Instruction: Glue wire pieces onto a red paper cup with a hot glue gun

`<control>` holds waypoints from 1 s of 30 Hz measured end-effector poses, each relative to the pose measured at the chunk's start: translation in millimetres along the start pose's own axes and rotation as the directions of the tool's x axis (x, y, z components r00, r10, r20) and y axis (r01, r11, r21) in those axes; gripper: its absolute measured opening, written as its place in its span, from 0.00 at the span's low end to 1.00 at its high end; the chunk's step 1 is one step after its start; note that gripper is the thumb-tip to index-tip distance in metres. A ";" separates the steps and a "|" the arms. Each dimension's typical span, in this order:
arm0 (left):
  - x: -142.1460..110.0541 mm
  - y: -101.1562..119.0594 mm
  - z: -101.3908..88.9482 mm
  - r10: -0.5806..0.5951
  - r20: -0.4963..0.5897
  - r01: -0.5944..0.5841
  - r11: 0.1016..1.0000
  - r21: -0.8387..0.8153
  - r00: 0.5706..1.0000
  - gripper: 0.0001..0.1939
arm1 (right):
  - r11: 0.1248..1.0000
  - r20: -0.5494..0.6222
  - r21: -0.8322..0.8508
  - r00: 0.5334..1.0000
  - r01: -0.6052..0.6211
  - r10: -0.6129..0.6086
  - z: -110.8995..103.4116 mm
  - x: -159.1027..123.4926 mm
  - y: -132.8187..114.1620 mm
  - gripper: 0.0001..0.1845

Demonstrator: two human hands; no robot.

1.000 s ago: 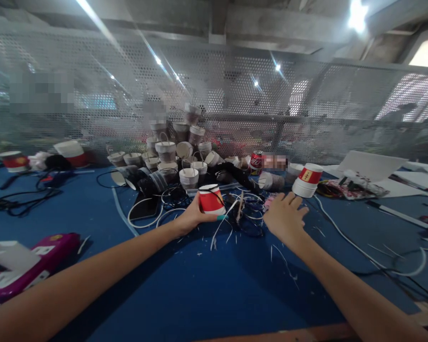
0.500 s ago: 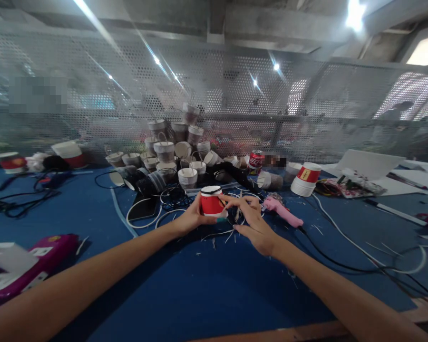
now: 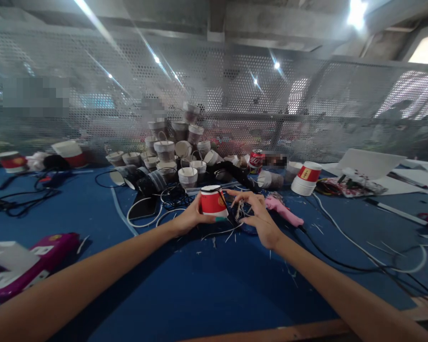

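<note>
A red paper cup (image 3: pixel 211 203) with a white rim is gripped from its left side by my left hand (image 3: pixel 189 217). Black cord runs round the cup's top edge, and a dark strand of it hangs down the right side. Just right of the cup is my right hand (image 3: pixel 258 213), fingers spread and curved, apart from the cup with nothing visible in its grasp. Behind and below that hand lie pale string scraps (image 3: pixel 239 209). A pink glue gun (image 3: pixel 283 211) rests to its right, with a black cable trailing off.
Several small white-rimmed buckets (image 3: pixel 164 151) are piled at the back, beside a cola can (image 3: pixel 256 161). Stacked red-and-white paper cups (image 3: pixel 306 178) stand to the right. White cable loops (image 3: pixel 131 213) lie left of the cup; a purple object (image 3: pixel 53 254) sits near left.
My right hand has drawn back slightly to the right, its fingers leaving the cup's side. The cup stays in my left hand, and the dark strand now shows along its right side.
</note>
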State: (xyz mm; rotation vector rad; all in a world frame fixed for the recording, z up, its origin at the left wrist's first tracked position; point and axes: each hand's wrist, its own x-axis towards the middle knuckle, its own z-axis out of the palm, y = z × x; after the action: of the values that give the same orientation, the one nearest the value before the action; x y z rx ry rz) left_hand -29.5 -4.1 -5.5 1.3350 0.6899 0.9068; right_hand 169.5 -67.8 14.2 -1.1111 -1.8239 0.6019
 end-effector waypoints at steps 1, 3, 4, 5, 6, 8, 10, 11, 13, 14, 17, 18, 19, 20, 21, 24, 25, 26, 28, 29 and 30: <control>-0.5 0.7 0.4 -0.012 0.000 0.012 1.000 -0.013 1.000 0.39 | 1.000 -0.008 0.014 1.000 -0.018 0.018 -0.7 1.1 2.1 0.23; -1.3 1.2 0.9 -0.033 0.001 0.033 0.999 -0.033 0.999 0.38 | 0.998 -0.038 0.040 0.998 -0.047 0.049 -2.4 2.9 6.8 0.20; -1.3 0.8 0.7 -0.038 0.001 0.038 0.998 -0.042 0.999 0.38 | 0.997 -0.075 0.053 0.996 -0.052 0.056 -3.4 3.3 8.9 0.18; -1.0 0.1 0.4 -0.041 -0.001 0.040 0.998 -0.049 0.999 0.37 | 0.997 -0.121 0.063 0.991 -0.047 0.054 -4.2 3.3 10.2 0.17; -0.6 -0.8 -0.2 -0.040 -0.001 0.040 0.998 -0.054 0.999 0.36 | 0.997 -0.166 0.068 0.985 -0.026 0.037 -4.8 2.7 10.7 0.16; 0.5 -2.8 -1.4 -0.034 0.000 0.034 0.998 -0.054 0.999 0.36 | 0.997 -0.197 0.060 0.980 0.043 -0.031 -5.2 0.4 8.9 0.15; 1.1 -3.9 -2.3 -0.034 -0.001 0.034 0.999 -0.036 0.999 0.36 | 0.994 -0.103 0.032 0.989 0.109 -0.105 -4.1 -2.7 4.4 0.14; 1.0 -3.9 -2.5 -0.034 -0.005 0.034 0.999 -0.026 0.999 0.36 | 0.992 -0.036 0.017 0.991 0.126 -0.125 -3.1 -4.1 1.9 0.14; 0.4 -2.7 -2.4 -0.030 -0.012 0.030 1.000 -0.005 0.999 0.36 | 0.993 0.064 -0.011 0.991 0.117 -0.117 -0.7 -5.9 -1.7 0.13; 0.0 -1.8 -2.2 -0.027 -0.013 0.027 1.000 0.004 1.000 0.36 | 0.995 0.086 -0.021 0.992 0.099 -0.096 0.4 -6.2 -2.4 0.13; -1.1 0.4 -1.4 -0.026 -0.011 0.026 1.000 0.010 1.000 0.36 | 0.999 0.077 -0.015 0.996 0.044 -0.043 2.6 -5.1 -0.2 0.15; -1.2 0.7 -1.3 -0.030 -0.011 0.030 1.000 0.006 1.000 0.36 | 0.999 0.066 -0.009 0.997 0.033 -0.033 3.1 -4.2 1.5 0.15; -1.2 0.6 -1.4 -0.033 -0.013 0.033 0.999 0.000 0.999 0.36 | 1.000 0.054 -0.004 0.998 0.024 -0.024 3.4 -3.3 3.3 0.15; -1.1 0.4 -1.7 -0.037 -0.015 0.037 0.999 -0.006 0.999 0.36 | 1.000 0.044 0.002 0.999 0.017 -0.017 3.7 -2.3 5.1 0.15; -0.9 -0.1 -2.1 -0.039 -0.016 0.039 0.999 -0.012 0.999 0.37 | 1.000 0.036 0.017 0.999 0.010 -0.011 4.0 -1.2 6.8 0.15; -0.7 -1.6 -3.6 -0.044 -0.002 0.044 0.998 -0.042 0.999 0.37 | 0.994 0.022 0.111 1.000 -0.004 0.002 5.0 2.3 11.3 0.13; -0.8 -1.8 -3.9 -0.046 0.004 0.046 0.997 -0.058 0.999 0.37 | 0.989 0.023 0.148 1.000 -0.010 0.006 5.2 3.6 12.7 0.13; -1.0 -1.7 -4.1 -0.049 0.008 0.049 0.996 -0.075 0.999 0.37 | 0.984 0.022 0.180 1.000 -0.017 0.013 5.3 4.8 14.1 0.12; -1.7 -0.7 -3.8 -0.054 0.013 0.055 0.993 -0.107 0.998 0.37 | 0.975 0.017 0.219 1.000 -0.029 0.026 4.9 7.0 17.0 0.12; -2.0 0.1 -3.4 -0.057 0.017 0.059 0.991 -0.118 0.998 0.36 | 0.973 0.008 0.229 1.000 -0.031 0.030 4.4 7.8 18.1 0.11; -2.3 0.8 -3.0 -0.061 0.022 0.064 0.990 -0.125 0.998 0.36 | 0.972 -0.012 0.234 0.999 -0.028 0.032 3.6 8.1 19.0 0.11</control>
State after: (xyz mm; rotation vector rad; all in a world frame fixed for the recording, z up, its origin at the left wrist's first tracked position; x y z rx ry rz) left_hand -33.3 -4.5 -5.3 1.2025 0.6467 0.8724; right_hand 173.1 -51.4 1.6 -0.9822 -1.6758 0.8020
